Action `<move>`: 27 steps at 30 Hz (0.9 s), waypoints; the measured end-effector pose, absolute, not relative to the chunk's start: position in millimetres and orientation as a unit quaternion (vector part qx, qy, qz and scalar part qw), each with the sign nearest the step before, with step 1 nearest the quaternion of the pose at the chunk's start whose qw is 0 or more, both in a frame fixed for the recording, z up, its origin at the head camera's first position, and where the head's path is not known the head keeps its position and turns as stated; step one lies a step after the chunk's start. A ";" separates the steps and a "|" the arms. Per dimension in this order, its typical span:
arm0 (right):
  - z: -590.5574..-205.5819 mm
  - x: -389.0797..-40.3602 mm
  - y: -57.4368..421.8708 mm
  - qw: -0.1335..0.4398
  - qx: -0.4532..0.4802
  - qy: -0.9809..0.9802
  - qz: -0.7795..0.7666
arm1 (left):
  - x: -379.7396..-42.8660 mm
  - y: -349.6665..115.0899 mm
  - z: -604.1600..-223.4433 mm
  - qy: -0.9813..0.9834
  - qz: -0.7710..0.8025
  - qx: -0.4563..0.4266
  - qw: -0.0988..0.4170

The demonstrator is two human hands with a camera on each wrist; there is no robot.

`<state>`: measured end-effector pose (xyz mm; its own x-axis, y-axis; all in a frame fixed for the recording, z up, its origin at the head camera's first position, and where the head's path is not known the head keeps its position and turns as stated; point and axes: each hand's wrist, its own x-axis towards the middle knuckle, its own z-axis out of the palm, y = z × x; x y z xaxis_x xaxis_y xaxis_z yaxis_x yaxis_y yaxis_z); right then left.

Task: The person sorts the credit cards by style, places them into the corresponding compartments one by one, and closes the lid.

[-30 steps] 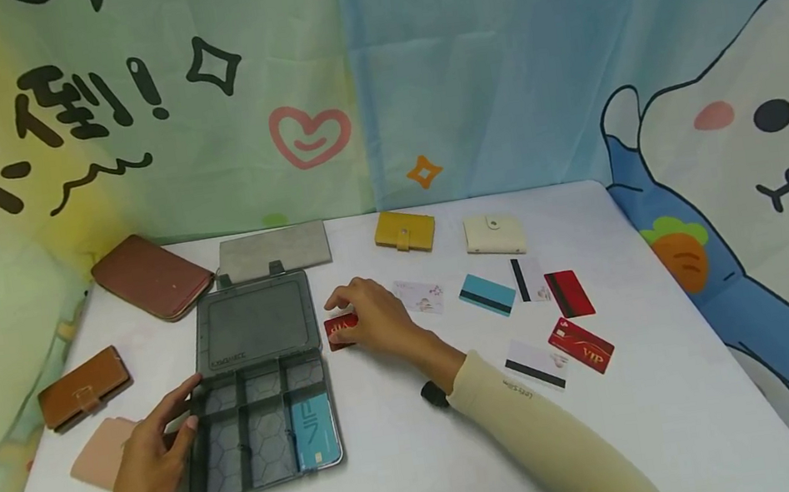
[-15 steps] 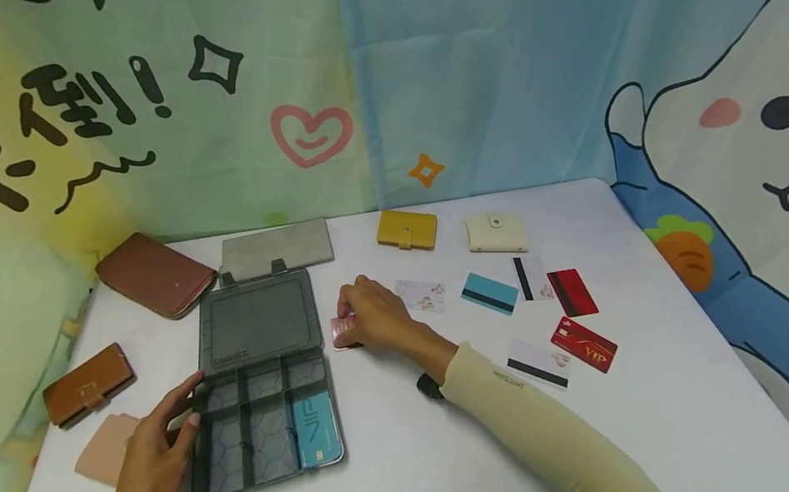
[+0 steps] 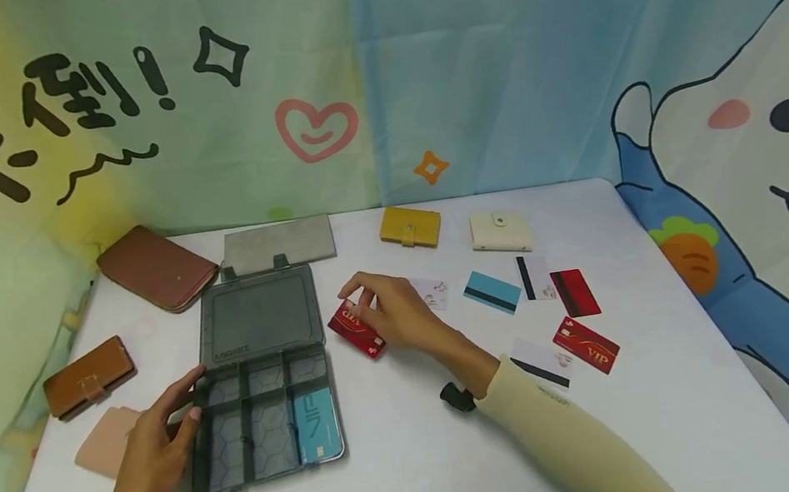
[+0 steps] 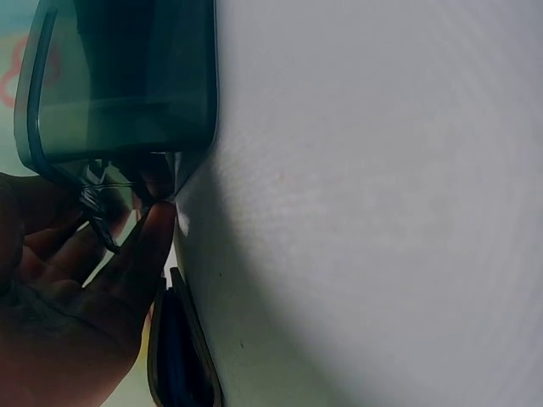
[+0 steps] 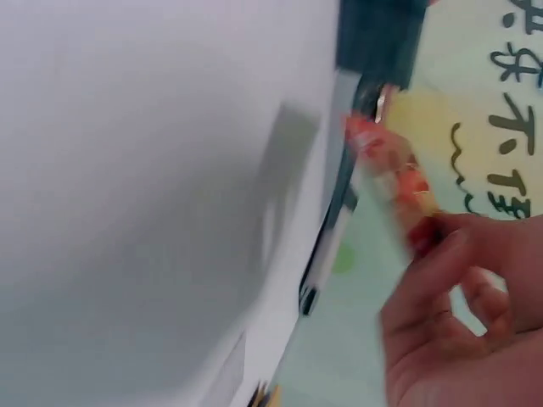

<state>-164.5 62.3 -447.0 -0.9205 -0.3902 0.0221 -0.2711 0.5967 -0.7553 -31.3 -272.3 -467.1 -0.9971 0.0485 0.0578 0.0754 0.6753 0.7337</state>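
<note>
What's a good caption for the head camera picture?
Right hand pinches a red card; left hand touches an open box.

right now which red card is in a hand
The red VIP card pinched by the right hand, beside the open box; the striped red card and the other red VIP card lie on the table.

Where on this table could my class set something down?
Bare: the near tabletop between open box and right sleeve; the stretch from the lying red VIP card to the right edge. Crowded: the far left, where the large brown wallet and gray case bunch behind the open box, and right of the right hand, where loose cards lie close.
</note>
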 end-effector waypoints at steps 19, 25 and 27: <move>-451.2 -91.5 -5.4 0.149 -0.260 0.819 -0.489 | -32.1 -271.5 -463.8 -0.912 -0.410 -0.023 0.005; -453.5 -81.1 -22.8 0.102 -0.312 0.859 -0.394 | -31.7 -271.9 -465.0 -0.914 -0.406 -0.025 0.007; -454.5 -79.3 -26.1 0.089 -0.326 0.865 -0.372 | -31.3 -272.1 -465.5 -0.913 -0.407 -0.025 0.008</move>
